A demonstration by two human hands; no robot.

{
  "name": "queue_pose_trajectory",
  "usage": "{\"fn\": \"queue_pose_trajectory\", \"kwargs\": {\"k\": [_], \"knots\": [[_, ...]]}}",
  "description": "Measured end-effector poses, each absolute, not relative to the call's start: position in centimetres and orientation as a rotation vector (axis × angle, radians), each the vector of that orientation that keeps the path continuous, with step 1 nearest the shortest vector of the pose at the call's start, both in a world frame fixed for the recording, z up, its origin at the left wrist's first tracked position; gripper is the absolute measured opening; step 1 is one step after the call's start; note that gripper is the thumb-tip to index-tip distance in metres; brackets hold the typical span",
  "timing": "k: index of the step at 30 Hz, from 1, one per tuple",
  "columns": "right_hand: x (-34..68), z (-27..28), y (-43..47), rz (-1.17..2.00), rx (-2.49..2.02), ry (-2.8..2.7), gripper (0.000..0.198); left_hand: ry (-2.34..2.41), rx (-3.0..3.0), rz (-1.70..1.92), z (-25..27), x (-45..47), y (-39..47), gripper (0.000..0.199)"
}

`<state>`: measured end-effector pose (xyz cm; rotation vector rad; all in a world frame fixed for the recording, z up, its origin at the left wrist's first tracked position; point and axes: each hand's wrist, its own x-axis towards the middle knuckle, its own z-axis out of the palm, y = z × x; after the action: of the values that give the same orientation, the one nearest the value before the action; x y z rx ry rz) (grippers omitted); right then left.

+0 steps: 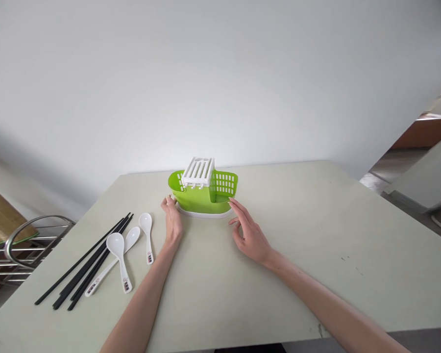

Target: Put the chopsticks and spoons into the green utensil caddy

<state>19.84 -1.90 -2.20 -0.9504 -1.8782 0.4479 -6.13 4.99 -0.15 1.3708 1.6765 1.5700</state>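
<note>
A green plastic cutlery caddy (194,201) with a white base stands upright at the far side of the table. Its slotted white top (199,171) covers the middle section, with small hooks along the front. The basket sides have cut-out holes. Curled against the caddy's left end are the fingers of my left hand (172,218), closed on its edge; the fingertips are partly hidden. At the right front corner, my right hand (250,235) has its fingers stretched and apart, the fingertips at the rim; whether they press on it I cannot tell.
Several black chopsticks (90,262) lie at the left. White spoons lie near them: one spoon (117,250) crosses another spoon (108,267), and a third spoon (147,235) is apart. A metal rack (18,245) stands beyond the table's left edge; a wall (220,88) rises behind.
</note>
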Motion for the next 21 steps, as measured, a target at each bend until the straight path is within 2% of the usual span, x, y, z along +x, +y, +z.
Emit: {"fn": "queue_pose_trajectory", "kwargs": {"k": [7,13,21], "knots": [[20.0,-1.7,-1.8,0.405,-1.006,-1.775,0.071,1.664,1.24,1.505,1.0,-4.2,3.6,0.065],[20.3,-1.7,-1.6,0.338,-1.039,-1.755,0.062,1.69,1.309,1.414,1.6,-3.0,2.6,0.051],[21.4,-1.5,-0.9,0.149,-1.229,-1.67,0.031,1.649,1.467,1.334,1.3,-2.4,2.6,0.034]]}}
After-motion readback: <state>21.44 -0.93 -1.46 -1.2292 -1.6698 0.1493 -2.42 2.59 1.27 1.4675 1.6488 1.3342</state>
